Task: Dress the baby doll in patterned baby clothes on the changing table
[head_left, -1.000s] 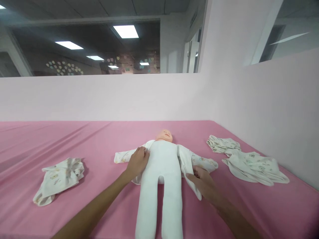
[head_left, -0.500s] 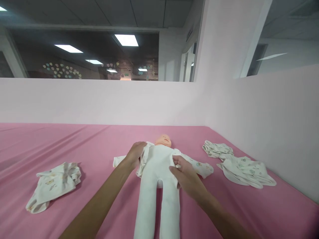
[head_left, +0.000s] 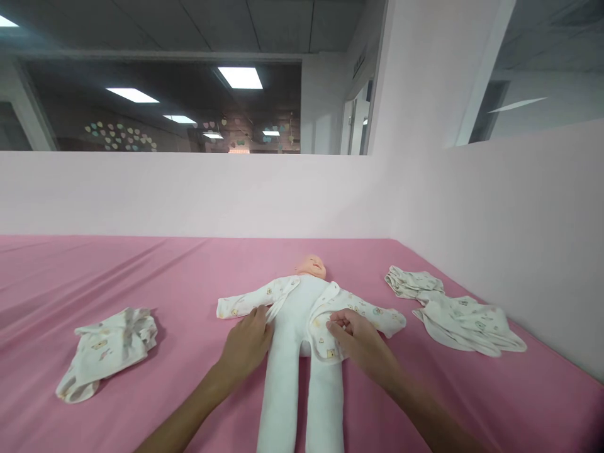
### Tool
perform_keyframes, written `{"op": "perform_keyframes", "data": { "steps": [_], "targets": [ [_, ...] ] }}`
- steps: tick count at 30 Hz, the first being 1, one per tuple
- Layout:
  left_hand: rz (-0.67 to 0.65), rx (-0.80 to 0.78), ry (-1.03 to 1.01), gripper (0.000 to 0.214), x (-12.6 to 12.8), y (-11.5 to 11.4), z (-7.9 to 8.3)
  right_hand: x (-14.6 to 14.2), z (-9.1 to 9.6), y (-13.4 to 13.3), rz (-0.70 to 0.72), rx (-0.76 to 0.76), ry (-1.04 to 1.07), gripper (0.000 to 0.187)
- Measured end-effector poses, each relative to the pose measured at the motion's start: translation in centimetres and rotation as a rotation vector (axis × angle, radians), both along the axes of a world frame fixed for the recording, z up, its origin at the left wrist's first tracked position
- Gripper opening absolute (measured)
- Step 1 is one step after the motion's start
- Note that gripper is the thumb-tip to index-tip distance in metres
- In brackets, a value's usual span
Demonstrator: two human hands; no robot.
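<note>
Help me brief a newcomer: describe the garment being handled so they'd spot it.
On the pink bedsheet lies a white cloth doll. The cream printed baby jacket lies open around its torso, sleeves outstretched. The other cream garments lie crumpled at the sides.

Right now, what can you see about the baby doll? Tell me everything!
The doll lies flat on its back on the pink sheet, arms spread, long legs towards the person. Its body looks like plain white stuffed cloth; its head is peach and looks plastic. A little shirt with tiny prints covers its arms, open at the front. The left hand rests on one shirt flap; the right hand pinches the other.
</note>
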State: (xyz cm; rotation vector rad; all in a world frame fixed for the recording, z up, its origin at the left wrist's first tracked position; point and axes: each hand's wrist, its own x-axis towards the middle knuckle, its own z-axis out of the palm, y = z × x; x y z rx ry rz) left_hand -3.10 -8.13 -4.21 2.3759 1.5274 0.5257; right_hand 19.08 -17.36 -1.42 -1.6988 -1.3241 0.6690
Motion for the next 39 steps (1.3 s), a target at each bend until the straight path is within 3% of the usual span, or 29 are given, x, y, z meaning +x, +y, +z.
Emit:
{"op": "perform_keyframes", "data": {
  "steps": [3, 5, 9, 13, 15, 17, 19, 23, 27, 32, 36, 39],
  "targets": [
    [0.051, 0.039, 0.154, 0.017, -1.2, -0.1, -0.9, 0.7, 0.4, 1.4, -0.090, -0.006, 0.037, 0.029],
    [0.076, 0.052, 0.126, 0.017, -1.8, 0.3, -0.5, 1.2, 0.4, 2.8, -0.117, -0.015, 0.077, 0.031],
    [0.082, 0.002, -0.274, 0.024, -2.5, 1.1, 2.4, 2.5, -0.2, 6.3, -0.146, 0.014, 0.119, 0.028],
    [0.015, -0.221, -0.626, 0.035, -1.5, 0.7, 5.6, 3.0, -0.6, 9.0, -0.187, 0.074, 0.129, 0.021],
    [-0.082, -0.353, -0.642, 0.035, -0.8, -0.1, 6.7, 2.9, -0.2, 9.9, -0.193, 0.108, 0.137, 0.021],
    [-0.202, -0.421, -0.519, 0.034, -0.1, -0.7, 7.3, 2.5, 0.3, 10.6, -0.192, 0.138, 0.151, 0.021],
    [-0.237, -0.331, -0.329, 0.034, 0.8, -0.9, 7.5, 2.0, 0.8, 11.1, -0.189, 0.163, 0.161, 0.019],
    [-0.112, 0.087, 0.053, 0.033, 3.7, 1.0, 6.9, 0.9, 0.6, 12.1, -0.192, 0.199, 0.142, 0.013],
    [-0.074, 0.159, 0.344, 0.027, 6.4, 4.7, 6.0, 0.0, -0.4, 12.6, -0.236, 0.230, 0.090, 0.008],
    [-0.057, 0.175, 0.343, 0.020, 6.9, 7.4, 5.4, -0.4, -1.1, 12.7, -0.255, 0.254, 0.011, 0.005],
    [-0.056, 0.234, 0.245, 0.023, 7.2, 7.4, 5.1, 0.1, -0.9, 12.6, -0.253, 0.294, -0.006, 0.010],
    [-0.022, 0.298, 0.064, 0.024, 8.3, 7.4, 4.4, 0.5, -1.0, 12.7, -0.255, 0.364, 0.049, 0.016]
  ]
}}
